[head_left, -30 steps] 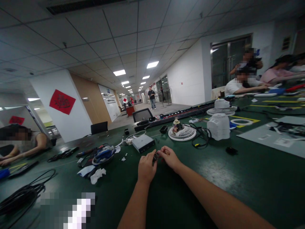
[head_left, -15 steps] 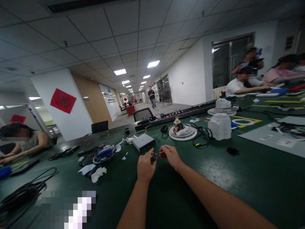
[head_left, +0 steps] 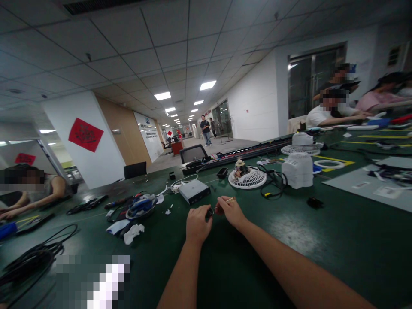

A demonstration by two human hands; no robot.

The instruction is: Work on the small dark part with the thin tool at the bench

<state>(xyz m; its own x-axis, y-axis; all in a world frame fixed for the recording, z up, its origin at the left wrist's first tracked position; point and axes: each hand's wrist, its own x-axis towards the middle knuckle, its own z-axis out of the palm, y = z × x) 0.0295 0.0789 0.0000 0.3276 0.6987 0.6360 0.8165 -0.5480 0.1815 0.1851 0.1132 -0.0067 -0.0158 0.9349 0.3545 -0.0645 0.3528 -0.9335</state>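
My left hand (head_left: 197, 224) is closed around a small dark round part (head_left: 209, 212), held just above the green table (head_left: 289, 240). My right hand (head_left: 230, 210) pinches a thin yellowish stick or wire (head_left: 227, 201) whose tip reaches toward that part. The two hands sit close together, almost touching. Just beyond them lies a grey box (head_left: 195, 191).
A white fan grille with a motor (head_left: 247, 177), a white housing (head_left: 297, 171) and black cables (head_left: 272, 182) lie to the right. Tools and white scraps (head_left: 135, 210) lie left, a cable coil (head_left: 28, 257) at far left. Other people sit at both ends.
My right hand has drawn slightly back from the left, and the thin stick now shows between its fingers. The left hand has barely moved.
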